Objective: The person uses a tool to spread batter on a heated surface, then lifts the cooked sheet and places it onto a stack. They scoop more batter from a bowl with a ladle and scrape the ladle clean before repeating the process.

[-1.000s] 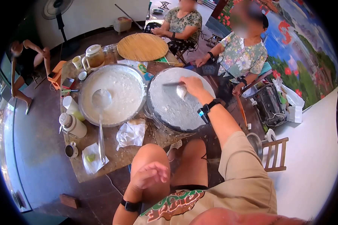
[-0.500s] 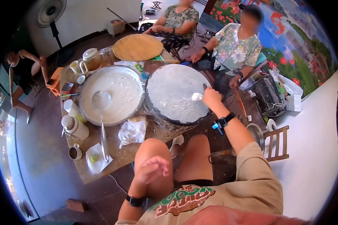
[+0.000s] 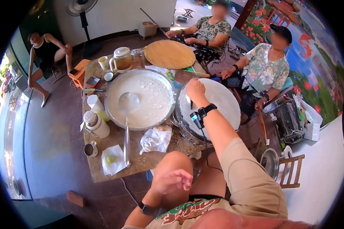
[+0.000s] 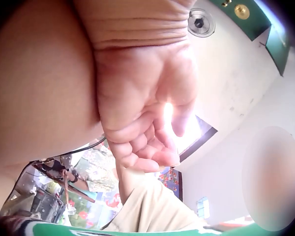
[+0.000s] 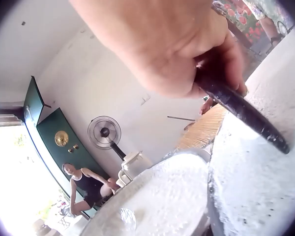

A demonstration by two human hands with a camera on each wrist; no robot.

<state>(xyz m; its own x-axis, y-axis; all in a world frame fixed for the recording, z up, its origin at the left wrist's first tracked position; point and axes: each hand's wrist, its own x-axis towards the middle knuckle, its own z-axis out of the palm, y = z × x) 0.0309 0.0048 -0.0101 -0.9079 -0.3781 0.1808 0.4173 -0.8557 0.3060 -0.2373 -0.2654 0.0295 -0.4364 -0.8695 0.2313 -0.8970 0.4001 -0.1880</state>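
The hands are working apart: the right hand (image 3: 195,91) is gripping a dark scraper (image 5: 248,117), its full blade showing only in the right-wrist view, over the white-coated griddle (image 3: 218,103) below.

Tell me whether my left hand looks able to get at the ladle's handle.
Likely yes: your left hand is empty, and the ladle's handle points toward your side with nothing lying over it.

Makeshift cooking room — home or shop unclear | basin (image 3: 141,128) of white mixture (image 3: 153,93) | round griddle (image 3: 221,108) | standing fan (image 3: 81,4)
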